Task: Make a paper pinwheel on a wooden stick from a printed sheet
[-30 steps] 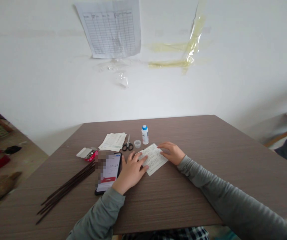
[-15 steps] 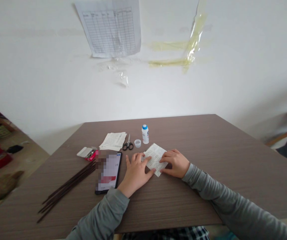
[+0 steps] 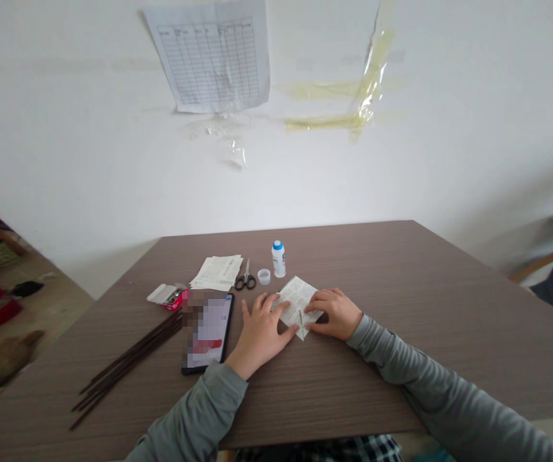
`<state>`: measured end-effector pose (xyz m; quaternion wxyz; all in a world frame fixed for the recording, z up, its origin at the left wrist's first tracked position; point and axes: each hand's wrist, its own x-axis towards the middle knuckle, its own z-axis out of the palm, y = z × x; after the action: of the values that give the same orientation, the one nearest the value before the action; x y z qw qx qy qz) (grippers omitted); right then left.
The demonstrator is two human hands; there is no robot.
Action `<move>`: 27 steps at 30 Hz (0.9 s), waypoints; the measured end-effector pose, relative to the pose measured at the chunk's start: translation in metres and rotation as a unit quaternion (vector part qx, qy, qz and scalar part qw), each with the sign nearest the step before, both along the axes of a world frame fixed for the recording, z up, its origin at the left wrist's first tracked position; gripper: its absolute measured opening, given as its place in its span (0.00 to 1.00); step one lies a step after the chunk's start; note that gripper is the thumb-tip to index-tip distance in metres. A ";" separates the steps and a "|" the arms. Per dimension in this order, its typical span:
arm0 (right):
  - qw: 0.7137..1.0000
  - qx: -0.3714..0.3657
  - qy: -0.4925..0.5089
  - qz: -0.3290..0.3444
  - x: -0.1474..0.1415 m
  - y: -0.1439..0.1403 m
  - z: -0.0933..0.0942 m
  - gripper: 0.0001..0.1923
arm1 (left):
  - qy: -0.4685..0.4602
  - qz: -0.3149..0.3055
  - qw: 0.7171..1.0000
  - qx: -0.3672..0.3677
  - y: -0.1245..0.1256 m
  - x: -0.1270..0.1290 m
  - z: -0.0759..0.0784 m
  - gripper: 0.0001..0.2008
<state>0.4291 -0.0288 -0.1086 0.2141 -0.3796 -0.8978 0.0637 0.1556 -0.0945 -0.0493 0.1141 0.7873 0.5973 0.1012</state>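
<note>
A small printed paper sheet [image 3: 297, 296] lies on the brown table [image 3: 401, 308] in front of me, with a crease standing up along its near part. My left hand [image 3: 263, 332] lies flat on the paper's left side, fingers spread, thumb pressing near the fold. My right hand [image 3: 333, 312] presses on the paper's right side, fingers curled over its edge. Both sleeves are grey.
A phone [image 3: 208, 331] lies left of my left hand. Farther back are scissors [image 3: 246, 278], a white bottle with a blue cap [image 3: 279, 258], a clear cap [image 3: 263, 276], folded papers [image 3: 217, 271] and a small pink box [image 3: 169, 296]. Dark thin sticks [image 3: 127, 362] lie at the left.
My right hand has drawn back from the paper's far edge toward me, folding the paper over. My left hand has slid slightly right, and a raised crease now shows.
</note>
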 end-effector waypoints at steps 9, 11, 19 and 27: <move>1.000 0.015 0.010 0.024 0.000 0.001 -0.001 0.22 | 0.005 -0.009 1.000 -0.026 -0.002 0.000 0.008 0.27; 0.999 0.013 0.012 0.031 0.002 0.001 -0.001 0.26 | 0.005 -0.009 1.000 -0.029 -0.002 0.000 0.009 0.27; 0.999 -0.014 0.032 0.032 0.004 0.003 0.000 0.19 | 0.001 -0.008 1.000 -0.022 -0.001 -0.001 0.008 0.26; 0.997 -0.034 0.063 0.041 0.006 0.007 -0.001 0.12 | -0.001 -0.001 1.000 -0.022 -0.001 -0.001 0.009 0.23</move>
<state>0.4354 -0.0222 -0.1096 0.2545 -0.3451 -0.8944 0.1272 0.1546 -0.0950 -0.0408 0.1323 0.7853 0.5983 0.0884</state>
